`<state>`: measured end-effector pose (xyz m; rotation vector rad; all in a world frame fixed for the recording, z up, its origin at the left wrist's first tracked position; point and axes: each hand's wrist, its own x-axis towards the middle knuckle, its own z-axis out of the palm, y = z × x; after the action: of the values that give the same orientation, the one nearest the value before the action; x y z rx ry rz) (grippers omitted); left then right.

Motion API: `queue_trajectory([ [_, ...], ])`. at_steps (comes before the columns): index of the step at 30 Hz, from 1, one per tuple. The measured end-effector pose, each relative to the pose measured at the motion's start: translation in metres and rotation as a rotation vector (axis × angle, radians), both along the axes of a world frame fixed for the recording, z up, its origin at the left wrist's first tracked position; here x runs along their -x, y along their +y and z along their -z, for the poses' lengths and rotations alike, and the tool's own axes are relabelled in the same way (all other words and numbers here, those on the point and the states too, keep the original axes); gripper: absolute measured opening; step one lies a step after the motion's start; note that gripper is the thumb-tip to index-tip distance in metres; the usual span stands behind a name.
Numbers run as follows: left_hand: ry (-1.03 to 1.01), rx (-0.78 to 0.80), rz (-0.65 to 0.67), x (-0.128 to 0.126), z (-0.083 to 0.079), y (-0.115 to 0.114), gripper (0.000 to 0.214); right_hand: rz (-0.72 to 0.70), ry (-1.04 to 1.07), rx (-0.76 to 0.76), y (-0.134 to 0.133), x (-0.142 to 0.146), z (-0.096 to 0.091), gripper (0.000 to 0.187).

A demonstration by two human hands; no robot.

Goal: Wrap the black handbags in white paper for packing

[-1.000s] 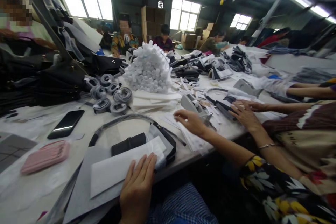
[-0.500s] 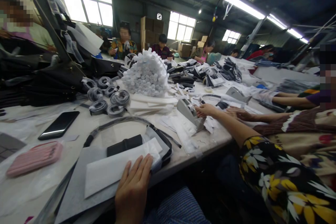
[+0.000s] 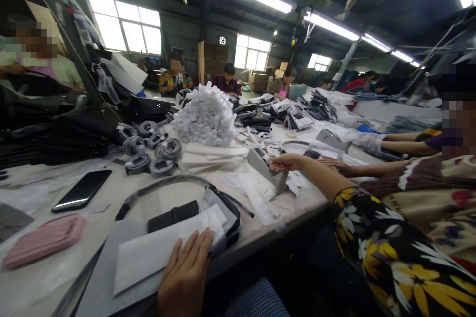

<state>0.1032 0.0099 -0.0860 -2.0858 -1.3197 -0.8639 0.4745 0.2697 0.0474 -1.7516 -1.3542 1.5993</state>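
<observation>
My left hand (image 3: 186,270) lies flat, fingers stretched out, on a folded white sheet (image 3: 148,255). Under that sheet is a black handbag (image 3: 232,213) with grey-white wrapping sheets, and its wrapped handle (image 3: 159,183) arches over the table. My right hand (image 3: 288,162), in a black sleeve with yellow and white flowers, reaches to a grey tape dispenser (image 3: 258,163). Its fingers are closed at the dispenser's front end; whatever they pinch is too small to make out. White paper strips (image 3: 260,198) lie beside the dispenser.
A black phone (image 3: 82,190) and a pink pouch (image 3: 44,240) lie at left. Behind them are coiled wrapped straps (image 3: 167,148) and a heap of white rolls (image 3: 204,119). At right a co-worker's hand (image 3: 338,166) works close to my right arm; a second dispenser (image 3: 330,139) stands beyond.
The view has tipped upward, so the table sits lower in the picture. My right fingertips have shifted slightly left along the dispenser. My left hand stays on the folded sheet.
</observation>
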Motion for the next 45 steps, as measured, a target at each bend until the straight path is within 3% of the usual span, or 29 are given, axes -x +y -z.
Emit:
queue_trajectory([
  [5,-0.002,-0.002,0.024,0.0,-0.002,0.001,0.049,0.144,0.007,-0.127,-0.021,-0.009,-0.017,0.027],
  [10,-0.022,0.004,0.024,-0.001,-0.003,0.001,0.056,0.208,-0.003,-0.254,-0.075,-0.034,-0.023,0.028],
  [15,-0.041,0.024,0.024,0.001,-0.002,0.0,0.056,0.251,-0.158,-0.428,-0.124,-0.045,0.02,0.039],
  [20,-0.045,0.048,0.037,0.002,-0.003,0.0,0.054,0.288,-0.265,-0.561,-0.125,-0.037,0.069,0.044],
  [25,-0.043,0.036,0.034,0.001,-0.004,-0.001,0.055,0.256,-0.504,-0.719,-0.121,-0.04,0.078,0.024],
  [28,-0.047,0.052,0.037,0.001,-0.004,-0.002,0.054,0.172,-0.622,-0.784,-0.137,-0.046,0.064,0.013],
  [30,-0.052,0.067,0.039,0.002,-0.003,-0.002,0.054,0.041,-0.677,-0.818,-0.151,-0.046,0.049,0.013],
  [35,-0.078,0.085,0.042,0.001,-0.002,-0.004,0.052,-0.616,-0.752,-1.142,-0.174,-0.013,0.007,0.025],
  [39,-0.087,0.115,0.02,-0.002,-0.005,-0.007,0.047,-0.941,-0.591,-1.315,-0.179,0.044,-0.015,0.024],
  [42,-0.091,0.13,0.002,-0.004,-0.005,-0.008,0.043,-1.025,-0.306,-1.211,-0.18,0.087,-0.024,0.022],
  [45,-0.14,0.138,-0.006,-0.007,-0.006,-0.008,0.041,-0.904,0.088,-0.884,-0.181,0.125,-0.026,0.014],
])
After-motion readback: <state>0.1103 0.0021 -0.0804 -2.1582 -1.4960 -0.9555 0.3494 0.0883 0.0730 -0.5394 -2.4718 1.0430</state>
